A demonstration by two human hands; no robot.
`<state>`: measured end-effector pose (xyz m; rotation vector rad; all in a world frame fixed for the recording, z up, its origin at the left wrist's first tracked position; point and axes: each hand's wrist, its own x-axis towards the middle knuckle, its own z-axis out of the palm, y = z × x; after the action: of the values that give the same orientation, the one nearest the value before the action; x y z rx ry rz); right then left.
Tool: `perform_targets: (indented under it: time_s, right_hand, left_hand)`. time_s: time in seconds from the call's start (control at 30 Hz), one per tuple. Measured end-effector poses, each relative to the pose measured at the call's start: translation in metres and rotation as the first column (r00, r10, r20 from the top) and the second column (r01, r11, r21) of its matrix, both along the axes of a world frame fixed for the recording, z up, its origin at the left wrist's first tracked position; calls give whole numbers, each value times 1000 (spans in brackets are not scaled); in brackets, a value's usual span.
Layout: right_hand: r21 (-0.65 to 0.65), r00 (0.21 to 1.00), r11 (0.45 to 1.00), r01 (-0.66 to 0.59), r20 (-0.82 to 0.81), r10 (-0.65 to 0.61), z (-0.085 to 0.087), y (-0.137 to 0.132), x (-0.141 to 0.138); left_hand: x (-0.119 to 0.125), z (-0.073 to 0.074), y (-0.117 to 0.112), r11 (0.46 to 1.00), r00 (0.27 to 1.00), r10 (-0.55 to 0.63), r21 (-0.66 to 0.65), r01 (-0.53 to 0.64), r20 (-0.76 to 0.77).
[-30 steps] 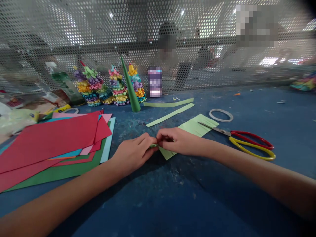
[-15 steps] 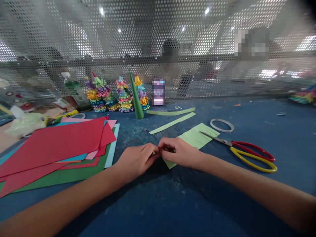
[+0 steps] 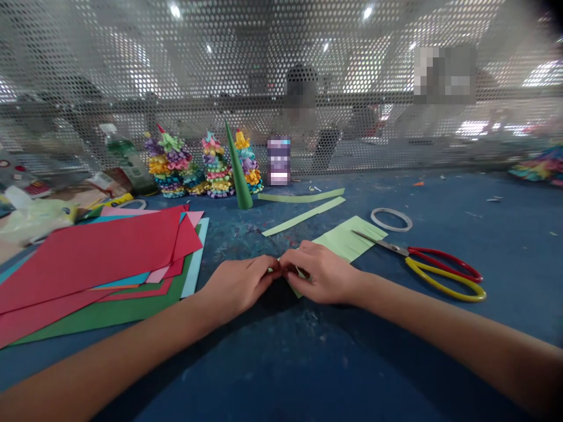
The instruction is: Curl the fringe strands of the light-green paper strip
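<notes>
My left hand (image 3: 240, 286) and my right hand (image 3: 319, 274) meet at the middle of the table, fingertips pinched together on a fringed sheet of light green paper (image 3: 345, 240). The sheet's near end is rolled or folded small between my fingers, and the fingers hide most of it. Its fringed part sticks out beyond my right hand toward the scissors. Two loose light green paper strips (image 3: 303, 216) lie just beyond the sheet, and a second one (image 3: 301, 196) lies behind the first.
Red-handled scissors (image 3: 433, 269) and a thin tape ring (image 3: 391, 220) lie to the right. A stack of coloured paper (image 3: 97, 258) lies left. Along a perforated metal screen (image 3: 281, 53) stand a green paper cone (image 3: 238, 173) and curled-paper trees (image 3: 171, 167). A person (image 3: 301, 111) sits behind it.
The view has dipped and shifted slightly, moving the scene lower in the picture. My hands stay together on the paper, with small finger movements at the pinch.
</notes>
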<state>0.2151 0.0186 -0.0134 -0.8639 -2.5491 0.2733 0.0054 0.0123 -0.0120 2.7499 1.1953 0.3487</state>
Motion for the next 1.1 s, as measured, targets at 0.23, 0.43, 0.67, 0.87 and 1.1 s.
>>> perform_targets:
  time_s: [0.23, 0.43, 0.67, 0.87, 1.1]
  right_hand:
    - [-73, 996, 995, 64, -56, -68, -2, 0, -3]
    - [-622, 929, 783, -4, -292, -228, 0, 5, -8]
    - [-854, 856, 500, -143, -360, -371, 6, 4, -11]
    - [-811, 894, 584, -39, -289, -342, 6, 2, -9]
    - [-650, 953, 759, 39, -206, -224, 7, 3, -7]
  left_hand:
    - [-1, -2, 1, 999, 1000, 17, -35, -16, 23]
    - [0, -5, 2, 995, 1000, 7, 103, -4, -29]
    - [3, -2, 0, 966, 995, -32, 251, 55, -92]
    - [0, -5, 0, 945, 983, -85, 299, 131, -162]
    - [-1, -8, 5, 997, 999, 18, 75, -21, 45]
